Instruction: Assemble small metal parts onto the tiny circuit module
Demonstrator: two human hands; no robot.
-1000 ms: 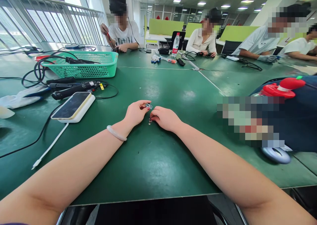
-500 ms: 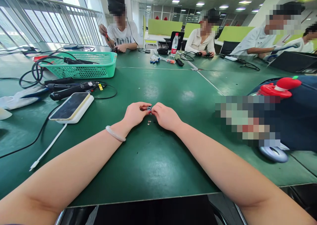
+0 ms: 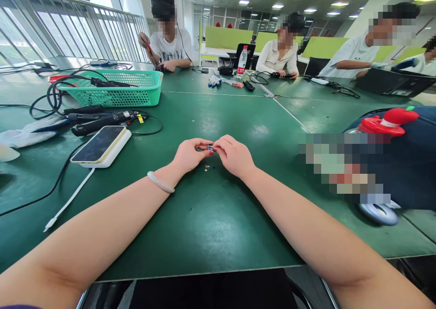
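Note:
My left hand (image 3: 191, 153) is closed in a pinch on a small dark and silvery piece (image 3: 210, 148), too small to name, over the middle of the table. My right hand (image 3: 235, 155) meets it from the other side, its fingertips pinched together at the same piece and partly hiding it. Just below the hands, a tiny shiny copper-and-white bit (image 3: 206, 168) lies on the green tabletop (image 3: 218, 227). A pale bracelet (image 3: 160, 182) circles my left wrist.
Left of my arms lie a phone (image 3: 98, 144) on a white block, a white cable (image 3: 70, 200), black tools (image 3: 104, 123) and gloves (image 3: 29, 133). Behind them stands a green basket (image 3: 126, 98). A red-lidded container (image 3: 383, 124) and dark bag (image 3: 408, 164) sit right. Several people work across the table.
My right hand has turned and shifted slightly, its wrist higher, while the left keeps its pinch on the small piece. Far right, a person's dark box has tipped and moved.

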